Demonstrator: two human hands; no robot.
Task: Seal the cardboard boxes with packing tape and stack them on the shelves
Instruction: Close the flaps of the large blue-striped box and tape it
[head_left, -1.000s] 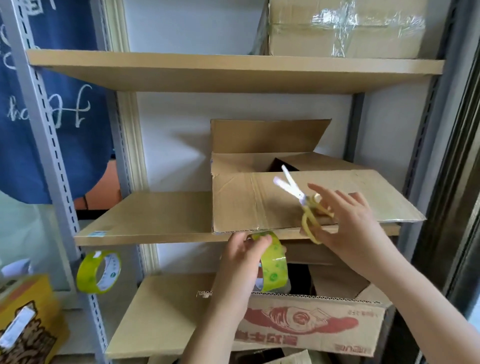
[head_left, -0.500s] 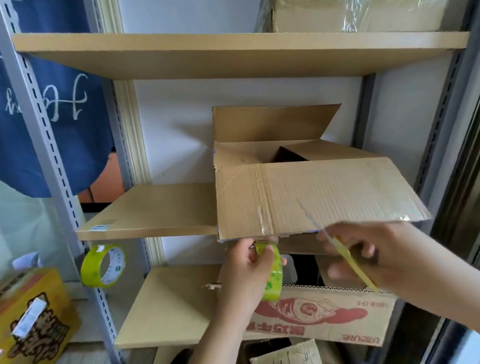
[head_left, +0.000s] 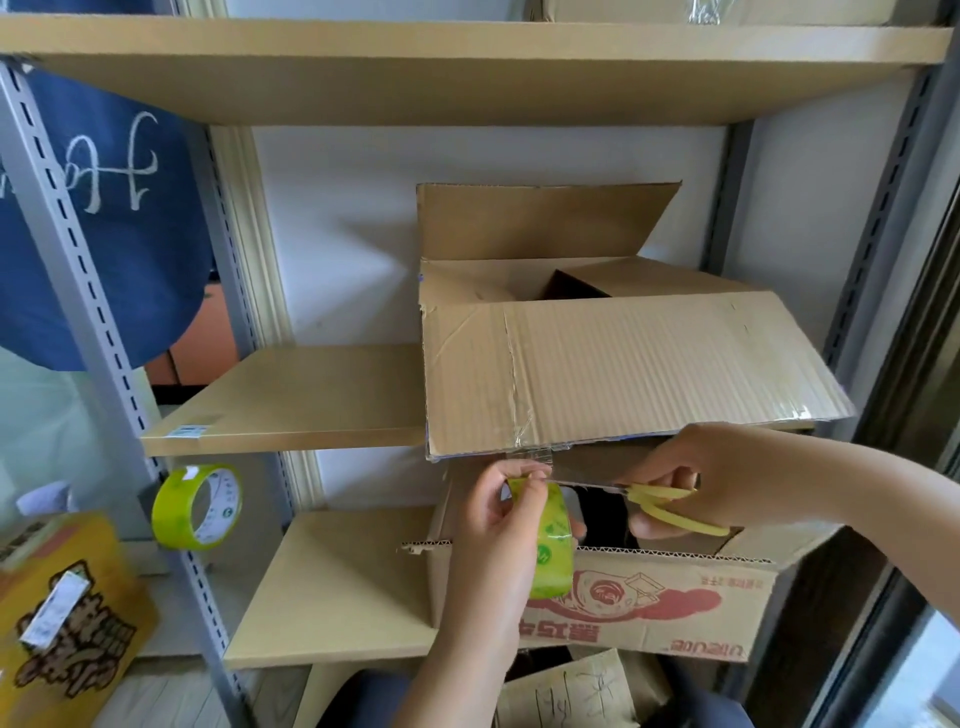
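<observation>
The left hand (head_left: 493, 525) grips a roll of green packing tape (head_left: 551, 540), fingers curled round its rim and thumb pinching at the top, right where a clear strip of tape (head_left: 530, 451) runs up to the front flap of the open cardboard box (head_left: 613, 374). That box sits just above both hands on the middle shelf (head_left: 291, 400), its near flap folded down toward the camera and its far flap standing upright (an older, wrinkled line of tape shows on the near flap, straight above the left hand).

The right hand (head_left: 727, 478) comes in from the right, fingers curled through the yellow handles of a pair of scissors (head_left: 665, 504). The blades point left toward the left hand's thumb, level with the stretched strip; whether they touch the tape I cannot tell.

Below and behind both hands, a printed carton (head_left: 649, 608) with red artwork stands on the lower shelf (head_left: 337, 587), its top edge just under the roll. Well to the left of the left hand, a second green tape roll (head_left: 197, 506) hangs on the grey shelf upright (head_left: 98, 332). Further left and lower sits a yellow box (head_left: 67, 613) with dark lettering. High above the hands, the top shelf (head_left: 467, 57) carries a taped box (head_left: 717, 6), mostly cut off.
</observation>
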